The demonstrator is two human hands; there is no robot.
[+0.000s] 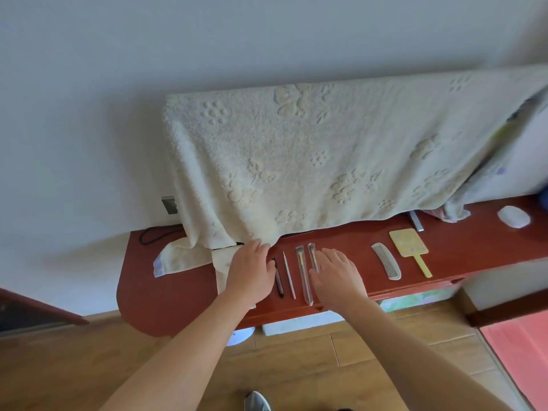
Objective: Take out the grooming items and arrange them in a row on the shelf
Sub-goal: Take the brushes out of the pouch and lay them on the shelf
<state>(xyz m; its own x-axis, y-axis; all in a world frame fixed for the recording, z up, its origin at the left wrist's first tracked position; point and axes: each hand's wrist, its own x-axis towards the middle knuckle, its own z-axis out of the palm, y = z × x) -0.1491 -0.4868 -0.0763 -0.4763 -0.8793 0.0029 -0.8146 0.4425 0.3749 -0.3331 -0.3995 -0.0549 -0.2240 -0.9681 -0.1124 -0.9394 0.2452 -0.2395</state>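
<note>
Over the shelf [462, 247], hands [252, 272] [335, 277] flat, palms down.

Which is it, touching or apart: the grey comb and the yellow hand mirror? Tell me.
Apart. The head view shows a strip of red shelf between the comb and the mirror.

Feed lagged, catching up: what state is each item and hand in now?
pencil: flat on shelf.
stick: flat.
left brush: wrapped, flat.
right brush: wrapped, flat.
comb: flat.
mirror: flat, handle toward near edge.
towel: draped, hem on shelf.
left hand: open, beside pencil.
right hand: open, partly covering right brush.
</note>
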